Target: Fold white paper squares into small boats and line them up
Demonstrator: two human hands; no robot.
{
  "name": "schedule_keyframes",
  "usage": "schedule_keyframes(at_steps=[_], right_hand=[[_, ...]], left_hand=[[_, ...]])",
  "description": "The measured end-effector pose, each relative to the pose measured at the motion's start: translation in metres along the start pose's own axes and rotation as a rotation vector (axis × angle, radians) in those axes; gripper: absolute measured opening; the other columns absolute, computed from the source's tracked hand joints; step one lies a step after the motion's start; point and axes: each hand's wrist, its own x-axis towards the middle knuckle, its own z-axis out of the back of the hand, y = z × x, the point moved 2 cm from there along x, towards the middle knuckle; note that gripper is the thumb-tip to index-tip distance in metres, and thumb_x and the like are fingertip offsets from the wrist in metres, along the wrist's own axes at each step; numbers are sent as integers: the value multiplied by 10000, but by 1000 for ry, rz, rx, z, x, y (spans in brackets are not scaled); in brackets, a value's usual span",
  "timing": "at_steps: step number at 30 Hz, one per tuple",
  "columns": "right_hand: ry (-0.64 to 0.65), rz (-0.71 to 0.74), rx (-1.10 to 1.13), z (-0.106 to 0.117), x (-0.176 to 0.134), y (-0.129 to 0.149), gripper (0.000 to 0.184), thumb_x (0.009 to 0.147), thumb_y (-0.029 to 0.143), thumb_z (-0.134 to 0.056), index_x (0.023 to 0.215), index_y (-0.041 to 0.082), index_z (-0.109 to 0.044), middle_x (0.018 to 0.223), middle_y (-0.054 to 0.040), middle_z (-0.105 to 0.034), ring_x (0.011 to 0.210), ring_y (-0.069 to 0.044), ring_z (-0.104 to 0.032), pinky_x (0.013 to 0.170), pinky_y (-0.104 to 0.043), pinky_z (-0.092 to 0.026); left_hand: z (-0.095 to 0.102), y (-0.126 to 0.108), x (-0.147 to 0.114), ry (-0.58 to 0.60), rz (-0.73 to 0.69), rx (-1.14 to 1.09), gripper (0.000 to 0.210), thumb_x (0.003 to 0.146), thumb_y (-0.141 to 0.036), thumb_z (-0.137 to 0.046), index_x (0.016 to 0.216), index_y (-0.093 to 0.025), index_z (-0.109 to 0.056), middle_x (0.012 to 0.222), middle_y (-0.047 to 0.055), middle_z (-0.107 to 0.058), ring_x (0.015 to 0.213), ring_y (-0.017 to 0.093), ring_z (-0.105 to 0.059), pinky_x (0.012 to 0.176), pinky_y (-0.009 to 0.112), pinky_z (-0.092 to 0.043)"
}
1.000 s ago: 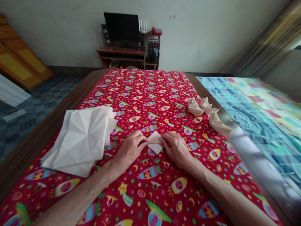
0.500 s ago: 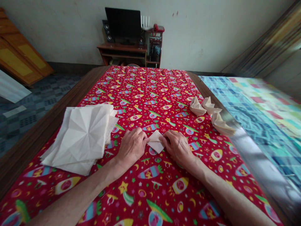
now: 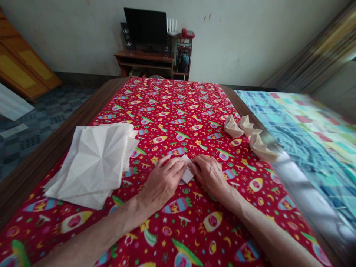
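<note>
A small white folded paper (image 3: 187, 175), diamond-shaped, lies on the red cloth between my two hands. My left hand (image 3: 166, 177) covers its left side, the fingers close together and pressed down on it; the thumb is mostly hidden. At the right corner, my right hand (image 3: 210, 171) pinches the paper between curled fingers and thumb. To the left of my left hand lies a stack of white paper sheets (image 3: 97, 163), the top one marked with creases that spread out from its middle. Several folded paper pieces (image 3: 233, 126) with pointed tips rest at the table's right side.
A red patterned tablecloth (image 3: 178, 111) covers the table, whose dark wooden edge (image 3: 80, 111) shows on the left. Along the right side stands a bed with a blue checked cover (image 3: 294, 137). Beyond the table are a desk (image 3: 144, 55) and a monitor (image 3: 146, 29).
My left hand has moved right, from pinching the paper's left corner to lying over its left side. The right hand stays almost in place at the right corner.
</note>
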Motion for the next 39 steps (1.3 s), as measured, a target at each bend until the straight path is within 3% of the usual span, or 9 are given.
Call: schedule_keyframes(at_steps=[5,14,24,34,37,39], right_hand=[[29,-13,-1,2,1,1,231,939,289,-474,737,191,-530,719,-13,-582,634,-131,-510,614,-258,-311],[14,-8,-13,0,1,0,244,942,306,-470,732,194,-525,698,-11,-579,616,-133,-503,598,-262,-303],[-1,-12,-72,-5,0,-1,239,947,303,-456,748,190,-524,692,-15,-572,603,-139,-486,589,-263,-290],[12,-21,-94,-5,0,0,229,946,301,-458,762,189,-537,707,-27,-586,624,-146,-505,609,-262,-336],[-35,-6,-118,-3,-1,2,186,939,271,-465,831,177,-584,808,-64,-635,721,-177,-554,666,-288,-400],[-72,105,-123,-2,-4,7,183,941,235,-446,976,164,-611,1013,-112,-657,892,-224,-583,770,-352,-444]], left_hand=[[-5,-5,-10,27,12,-30,371,957,-180,-374,1305,-115,-486,1346,81,-537,1285,221,-424,1103,435,-309],[-10,-4,-12,52,36,-68,376,947,-185,-382,1299,-118,-493,1358,91,-528,1317,216,-396,1093,438,-334],[-7,-3,-18,157,60,-29,451,970,-234,-337,1416,-169,-337,1482,47,-363,1403,212,-246,1145,494,-212],[-6,-2,-18,183,65,-8,446,970,-259,-337,1411,-192,-356,1511,25,-307,1415,209,-212,1158,485,-185],[-5,-1,-17,193,61,-13,436,971,-263,-341,1404,-222,-367,1513,5,-305,1414,206,-218,1159,485,-178],[-4,-1,-16,199,64,-16,434,972,-273,-341,1404,-233,-367,1506,2,-322,1412,204,-225,1159,482,-184]])
